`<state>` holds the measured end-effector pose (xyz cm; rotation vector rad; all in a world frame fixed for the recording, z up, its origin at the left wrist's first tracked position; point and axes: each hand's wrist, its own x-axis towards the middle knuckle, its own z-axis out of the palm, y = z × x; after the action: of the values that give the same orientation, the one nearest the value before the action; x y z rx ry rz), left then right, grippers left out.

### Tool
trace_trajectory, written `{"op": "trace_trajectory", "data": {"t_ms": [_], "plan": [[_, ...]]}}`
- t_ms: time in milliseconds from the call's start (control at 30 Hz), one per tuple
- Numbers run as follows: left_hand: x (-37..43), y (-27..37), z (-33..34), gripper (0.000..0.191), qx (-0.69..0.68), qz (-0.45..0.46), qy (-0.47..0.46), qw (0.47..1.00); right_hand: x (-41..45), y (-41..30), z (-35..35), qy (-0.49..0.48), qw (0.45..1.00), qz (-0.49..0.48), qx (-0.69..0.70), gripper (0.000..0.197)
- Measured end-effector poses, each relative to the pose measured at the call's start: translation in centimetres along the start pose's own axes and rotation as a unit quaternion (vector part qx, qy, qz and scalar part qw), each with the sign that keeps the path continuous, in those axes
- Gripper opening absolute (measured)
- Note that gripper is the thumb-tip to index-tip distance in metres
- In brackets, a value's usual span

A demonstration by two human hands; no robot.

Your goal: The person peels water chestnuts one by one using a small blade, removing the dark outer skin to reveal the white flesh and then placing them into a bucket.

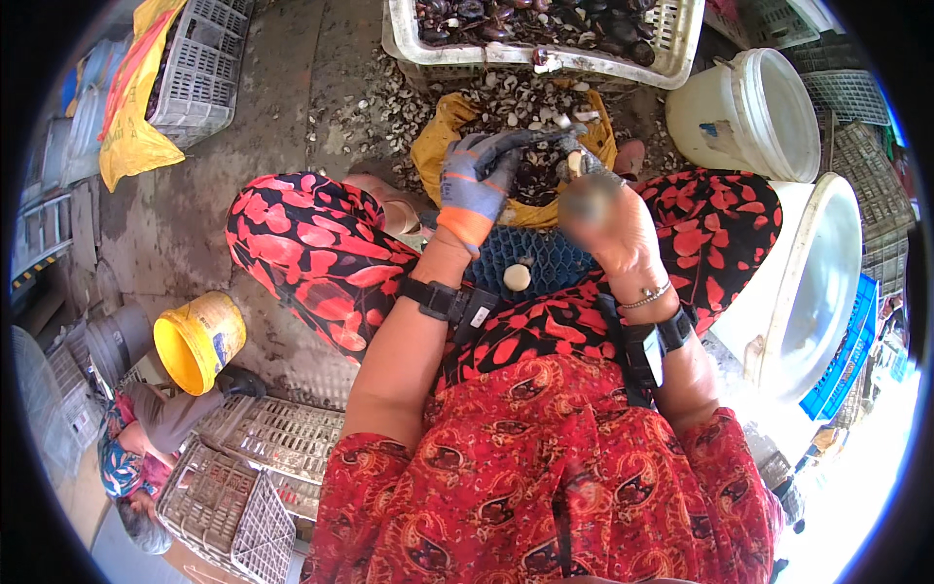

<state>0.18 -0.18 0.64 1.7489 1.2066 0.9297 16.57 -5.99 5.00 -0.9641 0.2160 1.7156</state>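
My left hand (478,175), in a grey glove with an orange cuff, is curled over a yellow sack (440,131). Its dark fingertips reach towards my right hand; whether they grip something is hard to tell. My right hand (616,219), palm up and partly blurred, has dark coverings on its fingers and a small pale piece (575,163) between them. Dark scraps and whitish chips (536,109) fill the sack below both hands. On blue honeycomb-patterned material (485,255) in my lap lies a pale round piece (517,277).
Ahead stands a white plastic crate (481,55) of dark brown rounded items. White buckets (730,109) (792,292) stand at the right. At the left are a grey crate (208,73), a yellow bucket (197,339), stacked crates (219,504) and another person (139,445).
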Motion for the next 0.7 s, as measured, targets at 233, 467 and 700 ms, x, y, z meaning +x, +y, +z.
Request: {"op": "trace_trajectory", "data": {"t_ms": [233, 467, 700], "plan": [[-0.2, 1.4, 0.7, 0.023, 0.008, 0.126, -0.034, 0.991, 1.5, 0.1, -2.6, -0.02, 0.994, -0.076, -0.073, 0.017], [0.2, 2.2, 0.3, 0.023, -0.009, 0.147, -0.022, 0.989, 1.9, 0.0, -2.4, -0.025, 0.989, -0.095, -0.109, 0.018], [-0.5, 0.2, 0.5, 0.022, -0.084, 0.072, -0.003, 0.994, 1.1, -0.2, -1.7, -0.024, 0.999, -0.024, -0.002, 0.021]]}}
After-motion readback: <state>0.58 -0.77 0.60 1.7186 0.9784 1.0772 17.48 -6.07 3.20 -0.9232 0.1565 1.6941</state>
